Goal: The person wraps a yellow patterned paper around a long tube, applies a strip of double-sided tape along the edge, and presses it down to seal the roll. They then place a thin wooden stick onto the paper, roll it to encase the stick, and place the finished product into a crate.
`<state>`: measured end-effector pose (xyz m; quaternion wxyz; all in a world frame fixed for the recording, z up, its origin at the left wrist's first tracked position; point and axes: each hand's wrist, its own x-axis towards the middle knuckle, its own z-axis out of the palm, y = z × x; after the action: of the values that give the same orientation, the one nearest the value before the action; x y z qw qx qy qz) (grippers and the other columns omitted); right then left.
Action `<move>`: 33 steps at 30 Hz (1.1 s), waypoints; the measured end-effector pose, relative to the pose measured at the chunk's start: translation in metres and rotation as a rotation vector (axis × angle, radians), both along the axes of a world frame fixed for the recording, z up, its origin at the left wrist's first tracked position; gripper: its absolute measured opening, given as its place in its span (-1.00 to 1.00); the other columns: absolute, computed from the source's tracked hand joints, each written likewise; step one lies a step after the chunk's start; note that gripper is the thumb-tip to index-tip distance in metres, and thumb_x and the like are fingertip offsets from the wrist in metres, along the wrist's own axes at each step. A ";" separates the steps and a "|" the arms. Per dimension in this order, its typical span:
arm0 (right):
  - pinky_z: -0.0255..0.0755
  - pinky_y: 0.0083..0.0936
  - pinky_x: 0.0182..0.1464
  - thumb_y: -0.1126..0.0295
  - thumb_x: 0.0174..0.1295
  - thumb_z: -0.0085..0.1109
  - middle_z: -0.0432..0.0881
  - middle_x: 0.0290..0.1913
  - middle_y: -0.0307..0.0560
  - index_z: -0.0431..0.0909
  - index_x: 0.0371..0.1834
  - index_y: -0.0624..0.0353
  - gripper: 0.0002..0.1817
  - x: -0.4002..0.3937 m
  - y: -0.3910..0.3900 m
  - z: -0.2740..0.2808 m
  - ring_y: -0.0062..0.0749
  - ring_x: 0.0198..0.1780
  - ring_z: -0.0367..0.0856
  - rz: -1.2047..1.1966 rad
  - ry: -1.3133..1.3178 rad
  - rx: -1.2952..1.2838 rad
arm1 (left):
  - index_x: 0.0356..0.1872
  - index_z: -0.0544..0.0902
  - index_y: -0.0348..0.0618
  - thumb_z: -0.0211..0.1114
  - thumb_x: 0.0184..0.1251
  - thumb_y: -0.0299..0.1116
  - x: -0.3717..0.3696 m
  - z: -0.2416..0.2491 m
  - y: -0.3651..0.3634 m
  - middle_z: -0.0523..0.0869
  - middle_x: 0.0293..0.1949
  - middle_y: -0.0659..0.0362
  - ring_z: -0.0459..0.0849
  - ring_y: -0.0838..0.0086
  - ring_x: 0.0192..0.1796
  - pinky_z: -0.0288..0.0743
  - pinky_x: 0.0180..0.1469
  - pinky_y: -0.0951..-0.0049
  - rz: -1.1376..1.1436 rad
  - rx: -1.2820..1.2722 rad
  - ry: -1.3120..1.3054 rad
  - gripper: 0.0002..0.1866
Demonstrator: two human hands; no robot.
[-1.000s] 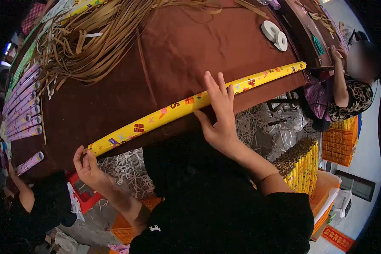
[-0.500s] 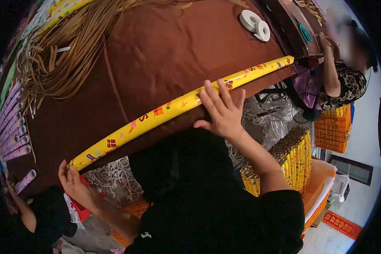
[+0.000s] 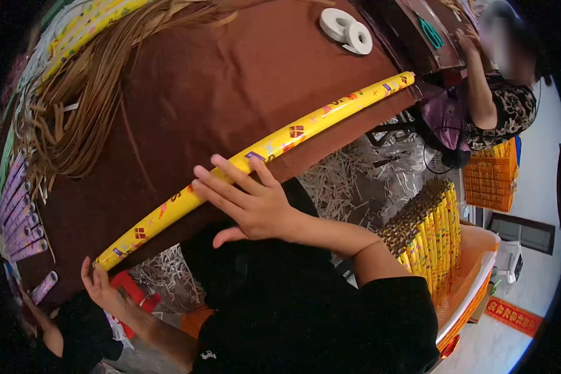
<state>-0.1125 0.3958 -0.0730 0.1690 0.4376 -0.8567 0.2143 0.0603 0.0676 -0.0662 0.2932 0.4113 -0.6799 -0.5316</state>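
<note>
1. The left hand (image 3: pixel 103 288), fingers spread and clamped on nothing, touches the near end of the long yellow wrapped tube (image 3: pixel 255 153) at the table's near left corner.
2. The right hand (image 3: pixel 246 199) lies flat and open on the tube's middle, along the table's (image 3: pixel 230 81) near edge.
3. This looks like rolling the wrap tight; the next move likely calls for even palm pressure along the tube.
4. Farther off lie brown paper strips (image 3: pixel 87 106); tape rolls (image 3: pixel 346 28) sit near the far right corner.
</note>
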 end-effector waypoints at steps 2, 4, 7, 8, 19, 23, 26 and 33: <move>-0.10 0.06 0.49 -0.42 0.14 -0.10 0.34 0.46 -0.15 0.36 0.41 0.05 -0.07 -0.022 0.029 -0.001 -0.16 0.50 0.22 -0.020 0.036 0.063 | 0.18 0.50 -0.25 0.23 0.46 -0.38 -0.005 -0.001 0.001 0.67 -0.04 0.02 0.58 0.49 -0.03 0.43 0.08 0.51 0.019 -0.114 -0.073 -0.66; -0.14 0.07 0.51 -0.42 0.15 -0.10 0.34 0.45 -0.16 0.36 0.42 0.00 -0.09 -0.049 0.076 0.003 -0.18 0.50 0.23 -0.082 0.114 0.144 | 0.19 0.50 -0.25 0.19 0.49 -0.35 -0.002 -0.004 -0.004 0.66 -0.01 0.00 0.58 0.46 0.00 0.43 0.10 0.49 0.031 -0.207 -0.165 -0.66; -0.17 0.06 0.52 -0.37 0.30 -0.30 0.39 0.43 -0.20 0.39 0.40 -0.02 -0.19 -0.106 0.170 -0.013 -0.24 0.51 0.23 -0.133 0.339 0.219 | 0.19 0.50 -0.25 0.19 0.49 -0.33 0.006 -0.012 -0.018 0.66 0.00 0.01 0.58 0.47 0.02 0.42 0.12 0.51 -0.022 -0.257 -0.140 -0.66; -0.19 0.05 0.53 -0.32 0.38 -0.35 0.39 0.43 -0.20 0.40 0.39 -0.02 -0.24 -0.124 0.203 -0.017 -0.24 0.50 0.25 -0.155 0.367 0.200 | 0.19 0.50 -0.25 0.19 0.49 -0.33 0.007 -0.014 -0.022 0.66 0.00 0.01 0.58 0.47 0.02 0.42 0.12 0.51 -0.025 -0.251 -0.136 -0.66; -0.28 0.02 0.54 -0.07 0.54 -0.39 0.38 0.44 -0.13 0.37 0.42 0.11 -0.37 -0.158 0.250 -0.008 -0.19 0.54 0.15 -0.602 0.395 -0.167 | 0.21 0.47 -0.25 0.22 0.42 -0.49 -0.009 -0.003 0.014 0.69 -0.15 0.12 0.62 0.56 -0.10 0.46 0.00 0.56 0.034 -0.142 0.007 -0.63; -0.14 -0.02 0.56 0.11 0.59 -0.45 0.39 0.43 -0.13 0.44 0.36 0.12 -0.46 -0.142 0.206 -0.016 -0.22 0.51 0.21 -0.341 0.232 -0.043 | 0.22 0.45 -0.28 0.27 0.38 -0.52 -0.013 0.001 0.021 0.69 -0.27 0.20 0.60 0.63 -0.16 0.44 0.01 0.61 0.020 -0.081 0.107 -0.59; 0.00 -0.03 0.52 0.18 0.60 -0.43 0.45 0.39 -0.09 0.47 0.33 0.15 -0.49 -0.150 0.217 -0.020 -0.17 0.48 0.27 -0.322 0.251 -0.062 | 0.23 0.45 -0.24 0.25 0.40 -0.49 -0.012 0.008 0.021 0.72 -0.29 0.24 0.58 0.67 -0.09 0.37 0.11 0.62 0.018 0.049 0.140 -0.60; 0.03 -0.06 0.52 0.19 0.60 -0.41 0.46 0.37 -0.09 0.49 0.30 0.16 -0.50 -0.146 0.214 -0.020 -0.16 0.47 0.28 -0.330 0.228 -0.079 | 0.23 0.46 -0.24 0.14 0.49 -0.43 0.006 0.006 0.011 0.71 -0.08 0.08 0.63 0.43 0.03 0.38 0.21 0.35 0.137 -0.240 -0.070 -0.65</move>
<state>-0.2581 0.6100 -0.0929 0.3146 0.3056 -0.8831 0.1663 0.0663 0.0783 -0.0606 0.3518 0.4372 -0.7187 -0.4106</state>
